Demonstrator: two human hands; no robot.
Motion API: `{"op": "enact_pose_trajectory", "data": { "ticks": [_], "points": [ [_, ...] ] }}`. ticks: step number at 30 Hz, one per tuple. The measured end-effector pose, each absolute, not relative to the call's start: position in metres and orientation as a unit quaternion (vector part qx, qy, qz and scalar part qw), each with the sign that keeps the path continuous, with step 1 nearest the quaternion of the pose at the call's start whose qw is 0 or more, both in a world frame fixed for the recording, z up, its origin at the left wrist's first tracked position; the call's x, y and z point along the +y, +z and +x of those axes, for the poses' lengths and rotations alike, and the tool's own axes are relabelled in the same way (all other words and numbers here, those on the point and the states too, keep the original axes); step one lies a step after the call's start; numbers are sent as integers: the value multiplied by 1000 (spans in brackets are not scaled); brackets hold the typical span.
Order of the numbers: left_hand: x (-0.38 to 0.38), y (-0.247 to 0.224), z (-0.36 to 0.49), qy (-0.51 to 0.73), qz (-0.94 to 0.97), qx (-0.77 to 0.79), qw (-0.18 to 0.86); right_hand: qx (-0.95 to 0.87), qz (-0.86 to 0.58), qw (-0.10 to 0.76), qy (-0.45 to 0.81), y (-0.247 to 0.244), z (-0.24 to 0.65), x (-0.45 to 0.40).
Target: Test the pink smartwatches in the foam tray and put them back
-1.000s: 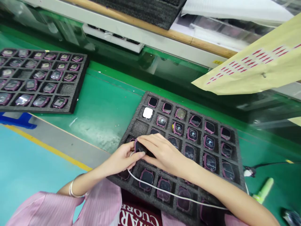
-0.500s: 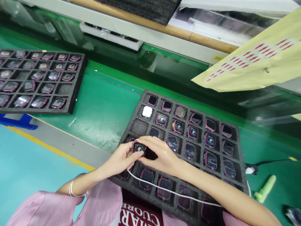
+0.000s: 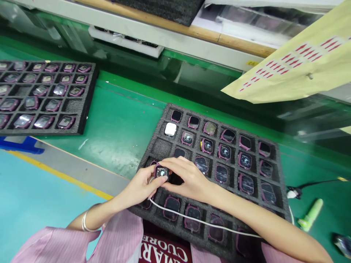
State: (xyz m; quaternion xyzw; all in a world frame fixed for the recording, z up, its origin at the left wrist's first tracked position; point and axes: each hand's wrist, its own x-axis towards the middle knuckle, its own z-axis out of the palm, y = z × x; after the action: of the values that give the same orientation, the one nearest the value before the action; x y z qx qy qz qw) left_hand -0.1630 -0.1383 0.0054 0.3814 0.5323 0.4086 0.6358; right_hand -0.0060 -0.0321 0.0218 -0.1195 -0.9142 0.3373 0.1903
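A small watch (image 3: 161, 172) with a dark lit screen and a purple case is held between both hands above the near left part of a foam tray (image 3: 160, 147). My left hand (image 3: 144, 183) is closed round its left side, the thumb at the lower edge of the screen. On the watch's right side, my right hand (image 3: 189, 179) pinches it with curved fingers. A white cable (image 3: 203, 221) runs from under my left hand to the right across the tray. Purple-rimmed watches fill many compartments; one near the top left shows a white screen (image 3: 170, 129).
Another foam tray (image 3: 89, 95) of watches lies at the left on the green table (image 3: 117, 109). A light green tube-like object (image 3: 311, 215) and a white plug (image 3: 293, 193) are at the right. Yellow paper (image 3: 285, 65) hangs at the upper right.
The view has shifted slightly. Both hands keep the same hold on the watch; nothing else has visibly moved.
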Motion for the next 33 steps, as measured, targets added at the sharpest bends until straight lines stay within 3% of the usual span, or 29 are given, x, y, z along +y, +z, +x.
{"op": "enact_pose_trajectory", "data": {
  "ticks": [33],
  "points": [
    [-141,2,-162,412,394,531,627,-933,-106,177,295,25,-5,-32]
  ]
}}
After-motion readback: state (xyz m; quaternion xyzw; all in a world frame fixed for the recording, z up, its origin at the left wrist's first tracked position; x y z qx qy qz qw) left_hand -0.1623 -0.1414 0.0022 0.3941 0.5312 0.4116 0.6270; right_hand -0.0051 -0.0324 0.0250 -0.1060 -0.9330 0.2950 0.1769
